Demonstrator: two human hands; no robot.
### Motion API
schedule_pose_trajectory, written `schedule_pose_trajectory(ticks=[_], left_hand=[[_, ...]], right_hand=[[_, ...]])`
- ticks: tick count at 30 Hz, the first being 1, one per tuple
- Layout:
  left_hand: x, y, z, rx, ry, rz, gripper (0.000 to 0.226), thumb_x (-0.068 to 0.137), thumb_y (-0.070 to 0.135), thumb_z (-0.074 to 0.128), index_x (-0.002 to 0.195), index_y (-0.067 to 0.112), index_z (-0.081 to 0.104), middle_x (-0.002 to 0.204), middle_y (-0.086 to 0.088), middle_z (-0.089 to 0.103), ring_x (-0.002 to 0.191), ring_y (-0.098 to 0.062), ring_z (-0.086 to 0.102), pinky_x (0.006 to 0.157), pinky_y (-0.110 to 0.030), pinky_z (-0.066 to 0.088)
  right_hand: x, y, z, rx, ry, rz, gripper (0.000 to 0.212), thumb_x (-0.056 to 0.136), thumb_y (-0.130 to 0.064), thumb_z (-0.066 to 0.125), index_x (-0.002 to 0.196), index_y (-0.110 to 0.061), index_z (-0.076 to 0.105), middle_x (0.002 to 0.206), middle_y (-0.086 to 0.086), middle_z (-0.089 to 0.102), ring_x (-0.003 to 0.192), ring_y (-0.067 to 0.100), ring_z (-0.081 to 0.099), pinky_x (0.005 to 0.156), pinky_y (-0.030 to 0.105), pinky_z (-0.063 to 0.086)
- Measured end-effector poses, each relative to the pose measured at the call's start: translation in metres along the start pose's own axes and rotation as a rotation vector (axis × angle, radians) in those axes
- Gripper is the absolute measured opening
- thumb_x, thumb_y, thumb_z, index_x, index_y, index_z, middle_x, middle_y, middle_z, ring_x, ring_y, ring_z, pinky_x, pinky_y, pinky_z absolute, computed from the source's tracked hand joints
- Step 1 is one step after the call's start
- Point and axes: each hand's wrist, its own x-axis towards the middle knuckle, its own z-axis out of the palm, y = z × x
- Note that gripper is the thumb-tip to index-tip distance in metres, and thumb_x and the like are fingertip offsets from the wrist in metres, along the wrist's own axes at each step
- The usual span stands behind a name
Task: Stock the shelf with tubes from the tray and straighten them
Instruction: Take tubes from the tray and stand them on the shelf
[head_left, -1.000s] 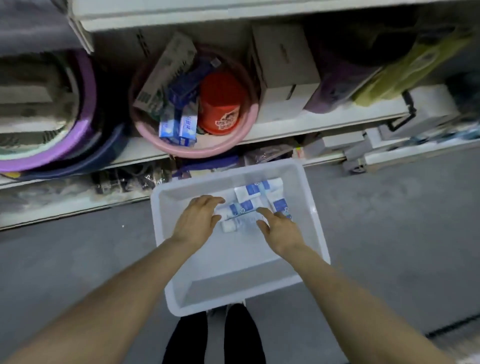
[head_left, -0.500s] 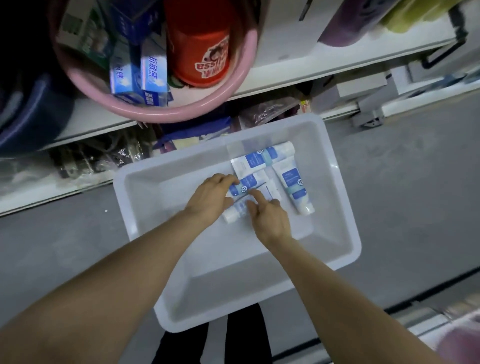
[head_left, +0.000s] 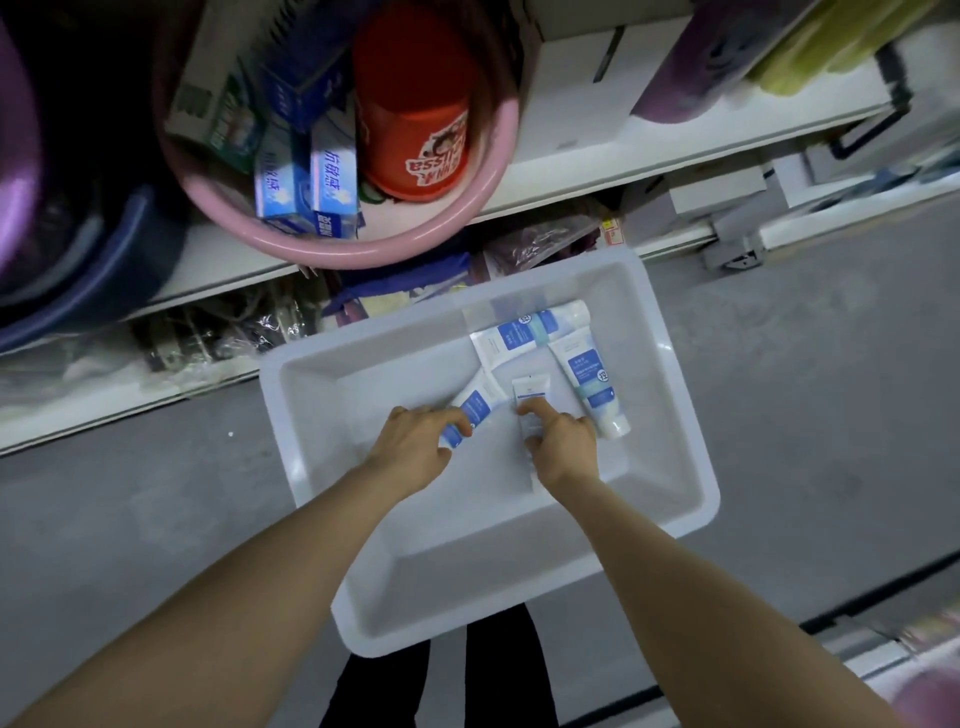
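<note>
Tubes sit in the white tray (head_left: 691, 499) at frame centre: the left hand (head_left: 413, 449) pinches one tube (head_left: 470, 413), the right hand (head_left: 563, 447) grips another tube (head_left: 531, 400). Two more tubes (head_left: 589, 384) lie toward the upper right, below the shelf (head_left: 571, 182) with its pink basin (head_left: 467, 208).

One head-worn camera looks steeply down, close over the tray (head_left: 322, 467).

Near half of white tray (head_left: 395, 587) floor lies bare, open from above. Far right corner is taken up by two loose tubes (head_left: 535, 332), (head_left: 589, 387). Both hands (head_left: 415, 447), (head_left: 563, 444) are set mid-tray, each gripping a tube. Shelf (head_left: 597, 176) edge above is crowded: pink basin (head_left: 470, 205) overhangs the lip, white boxes (head_left: 571, 98) just beside it
</note>
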Motion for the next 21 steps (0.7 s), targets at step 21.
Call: schedule_pose_trajectory(ticks=[21], left_hand=[[-0.211, 0.122, -0.217, -0.232, 0.562, 0.048, 0.033, 0.077, 0.017, 0.07, 0.102, 0.034, 0.06, 0.101, 0.017, 0.061, 0.09, -0.015, 0.057, 0.078, -0.03, 0.044]], right_hand=[[-0.148, -0.144, -0.277, -0.043, 0.319, -0.769, 0.044, 0.085, -0.007, 0.053, 0.124, -0.028, 0.054, 0.114, 0.012, 0.056, 0.101, 0.034, 0.053, 0.078, 0.032, 0.04]])
